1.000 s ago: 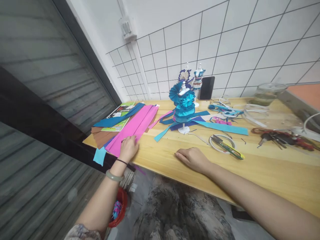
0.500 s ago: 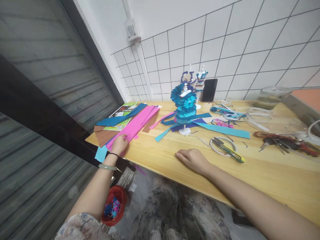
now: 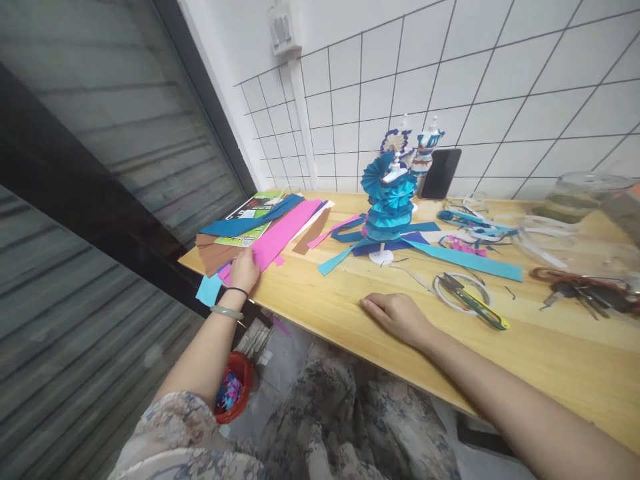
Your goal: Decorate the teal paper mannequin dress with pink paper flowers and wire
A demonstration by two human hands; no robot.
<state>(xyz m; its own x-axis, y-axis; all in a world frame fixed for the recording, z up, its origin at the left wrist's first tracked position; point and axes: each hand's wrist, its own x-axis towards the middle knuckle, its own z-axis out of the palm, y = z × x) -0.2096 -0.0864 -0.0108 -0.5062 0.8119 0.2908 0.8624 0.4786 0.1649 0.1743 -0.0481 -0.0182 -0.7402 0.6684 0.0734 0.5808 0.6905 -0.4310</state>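
Observation:
My left hand (image 3: pixel 245 270) lies at the near end of a pink paper strip (image 3: pixel 289 230), fingers curled onto it at the table's left edge. Under and beside this strip are a dark blue strip (image 3: pixel 255 219), brown paper (image 3: pixel 215 252) and a light blue piece (image 3: pixel 209 290) that sticks out past the edge. My right hand (image 3: pixel 397 315) rests on the tabletop, its fingers loosely closed, with nothing visible in them. Beyond it stands a small white mannequin (image 3: pixel 393 207) in a ruffled, pleated blue paper dress. Its base is among blue, purple and pink strips.
Green-handled snips (image 3: pixel 473 303) lie across a white tape roll (image 3: pixel 440 288). Keys (image 3: pixel 575 293), scraps and a glass jar (image 3: pixel 580 197) are at the right. Two more decorated mannequins and a phone (image 3: pixel 440 173) stand by the wall. A red bin (image 3: pixel 245 383) is below the edge.
The view has shifted, so the table things sit farther right. My left hand has moved the pink strip slightly, and a white strip now shows beside it. My right hand stays resting.

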